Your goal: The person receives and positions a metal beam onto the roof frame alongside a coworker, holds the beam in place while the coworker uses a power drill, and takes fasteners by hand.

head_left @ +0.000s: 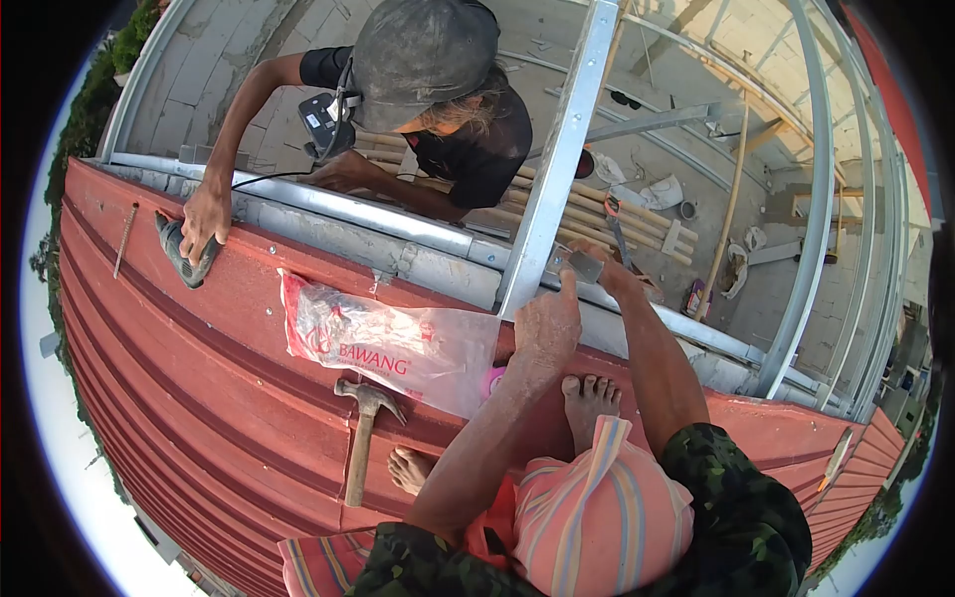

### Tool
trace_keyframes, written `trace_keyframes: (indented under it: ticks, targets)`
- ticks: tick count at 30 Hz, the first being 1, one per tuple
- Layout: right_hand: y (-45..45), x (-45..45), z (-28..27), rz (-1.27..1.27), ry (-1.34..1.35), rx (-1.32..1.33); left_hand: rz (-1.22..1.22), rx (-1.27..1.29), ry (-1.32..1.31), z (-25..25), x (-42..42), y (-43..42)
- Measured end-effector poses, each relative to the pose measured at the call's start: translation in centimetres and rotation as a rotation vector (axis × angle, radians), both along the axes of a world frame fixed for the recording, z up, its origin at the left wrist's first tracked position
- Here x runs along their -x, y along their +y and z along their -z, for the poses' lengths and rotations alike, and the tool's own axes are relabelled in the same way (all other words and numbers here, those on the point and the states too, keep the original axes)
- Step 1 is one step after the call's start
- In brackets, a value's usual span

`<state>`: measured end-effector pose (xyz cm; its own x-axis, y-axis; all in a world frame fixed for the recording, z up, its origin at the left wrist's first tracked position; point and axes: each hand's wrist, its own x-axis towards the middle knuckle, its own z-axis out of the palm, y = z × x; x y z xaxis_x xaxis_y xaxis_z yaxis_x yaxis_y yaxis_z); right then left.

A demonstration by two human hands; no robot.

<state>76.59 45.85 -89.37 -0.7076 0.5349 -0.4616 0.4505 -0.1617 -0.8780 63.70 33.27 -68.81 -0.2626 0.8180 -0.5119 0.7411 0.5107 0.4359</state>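
My left hand (549,323) is beside the upright metal beam (557,159), its index finger stretched up to a small metal bracket (585,267) and the other fingers curled. On the bracket's right side my right hand (617,277) has its fingers wrapped round its edge. The bracket lies by the foot of the beam, over the horizontal metal rail (398,227). A printed plastic bag (388,343) rests on the red roof to the left of my left hand. Below the bag lies a hammer (362,438) with a wooden handle.
A co-worker in a dark cap (423,60) leans over the wall, one hand on a power tool (184,249) on the red roof (199,378). Inside the structure below are bamboo poles (597,224), a handsaw (619,231) and a white bucket (686,210).
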Motion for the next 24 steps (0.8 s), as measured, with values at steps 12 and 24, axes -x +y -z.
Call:
trace_keyframes:
  ticks: [12,24]
  targets:
    - [-0.2,0.1,0.3,-0.051,0.000,0.033,-0.115,-0.006,-0.053,0.7,-0.5,-0.3]
    - [0.6,-0.1,-0.7,-0.030,-0.017,0.012,-0.204,-0.064,-0.122,1.6,-1.0,-1.0]
